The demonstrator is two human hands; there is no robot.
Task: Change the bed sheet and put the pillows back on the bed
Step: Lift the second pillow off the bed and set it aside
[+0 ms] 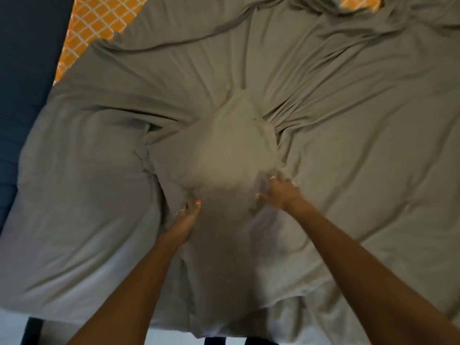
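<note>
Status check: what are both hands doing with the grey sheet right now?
Left hand and right hand both grip a bunched fold of the grey sheet. Sheet wrinkled, not spread flat; orange patterned mattress bare at far corner. Nothing in the way.

A dark blue surface [22, 70] runs along the bed's left edge.

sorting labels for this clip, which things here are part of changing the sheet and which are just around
Part of the job:
- grey sheet, spread and bunched mid-bed
- left hand, gripping the bunch
- right hand, gripping the bunch
- orange patterned mattress, partly uncovered

Just around:
- dark blue surface beside the bed
</note>
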